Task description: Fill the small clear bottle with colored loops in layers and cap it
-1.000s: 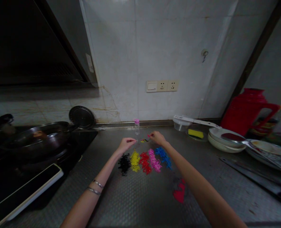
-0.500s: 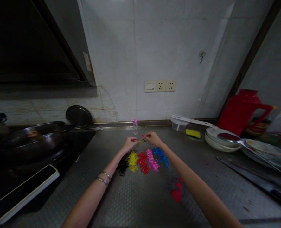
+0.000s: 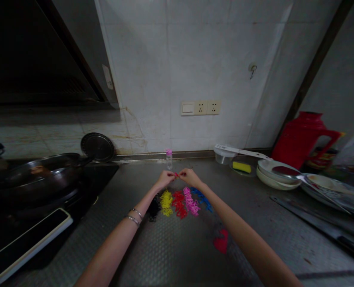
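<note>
My left hand (image 3: 165, 179) and my right hand (image 3: 191, 177) meet fingertip to fingertip above the metal counter, both closed in a pinch. Between them is a small red loop-like piece (image 3: 176, 174), mostly covered by the fingers. Any strand attached to it is hidden. Just below the hands lie piles of small loop-like pieces, sorted by colour: black (image 3: 154, 208), yellow (image 3: 166, 203), red (image 3: 179, 204), pink (image 3: 191, 202) and blue (image 3: 203, 198). My right forearm passes close beside the blue pile. Behind the hands a clear bottle with a pink cap (image 3: 169, 159) stands upright.
At left are a pan (image 3: 51, 171) on the stove and a phone-like slab (image 3: 27, 239). A red heart shape (image 3: 221, 241) lies near my right forearm. Further right are a yellow sponge (image 3: 242, 167), bowls (image 3: 277, 181), a knife (image 3: 311, 223) and a red thermos (image 3: 302, 139).
My hands have drawn together until the fingertips almost touch. The short strand with yellow and dark pieces seen between them earlier is now out of sight.
</note>
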A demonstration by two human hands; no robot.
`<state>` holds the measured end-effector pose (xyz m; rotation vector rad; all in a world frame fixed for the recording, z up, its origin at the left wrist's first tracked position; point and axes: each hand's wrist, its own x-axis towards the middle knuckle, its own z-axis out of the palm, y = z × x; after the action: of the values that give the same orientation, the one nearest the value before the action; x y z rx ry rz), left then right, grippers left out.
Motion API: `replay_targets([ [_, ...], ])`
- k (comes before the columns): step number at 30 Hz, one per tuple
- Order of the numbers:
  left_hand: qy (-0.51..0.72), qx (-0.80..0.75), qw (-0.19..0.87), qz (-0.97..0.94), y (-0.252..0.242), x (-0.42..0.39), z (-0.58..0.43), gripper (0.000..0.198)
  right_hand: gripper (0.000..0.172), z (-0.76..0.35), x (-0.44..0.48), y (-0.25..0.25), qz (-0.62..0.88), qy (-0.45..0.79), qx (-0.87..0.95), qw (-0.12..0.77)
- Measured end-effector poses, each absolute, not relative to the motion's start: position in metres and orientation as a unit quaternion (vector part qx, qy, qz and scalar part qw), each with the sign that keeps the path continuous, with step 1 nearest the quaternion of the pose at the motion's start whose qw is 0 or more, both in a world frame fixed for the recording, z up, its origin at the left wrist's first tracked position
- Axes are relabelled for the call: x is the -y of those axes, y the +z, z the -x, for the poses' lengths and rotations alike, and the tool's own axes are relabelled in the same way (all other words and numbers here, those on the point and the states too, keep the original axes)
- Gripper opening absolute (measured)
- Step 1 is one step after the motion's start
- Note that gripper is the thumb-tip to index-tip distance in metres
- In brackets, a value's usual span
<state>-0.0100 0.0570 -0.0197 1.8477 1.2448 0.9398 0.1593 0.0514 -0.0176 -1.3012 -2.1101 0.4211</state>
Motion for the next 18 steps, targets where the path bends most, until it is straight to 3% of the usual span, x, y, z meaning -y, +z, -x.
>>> replay_targets([
  [5, 0.362, -0.53, 0.324, -0.695, -0.021, -0.064, 0.016, 0.025, 0.023, -0.168, -0.049, -0.02, 0.502, 0.147, 0.797, 0.302],
  [9, 0.369, -0.561, 0.284, -0.685, -0.017, -0.062, 0.019, 0.043, 0.023, -0.17, -0.05, -0.025, 0.505, 0.165, 0.791, 0.304],
  [13, 0.332, -0.496, 0.369, -0.713, -0.011, -0.05, 0.015, 0.033, 0.021, -0.167, -0.05, -0.029, 0.479, 0.175, 0.793, 0.335],
  [18, 0.317, -0.477, 0.438, -0.692, -0.007, -0.036, 0.011, 0.038, 0.02, -0.161, -0.043, -0.032, 0.448, 0.188, 0.792, 0.37],
])
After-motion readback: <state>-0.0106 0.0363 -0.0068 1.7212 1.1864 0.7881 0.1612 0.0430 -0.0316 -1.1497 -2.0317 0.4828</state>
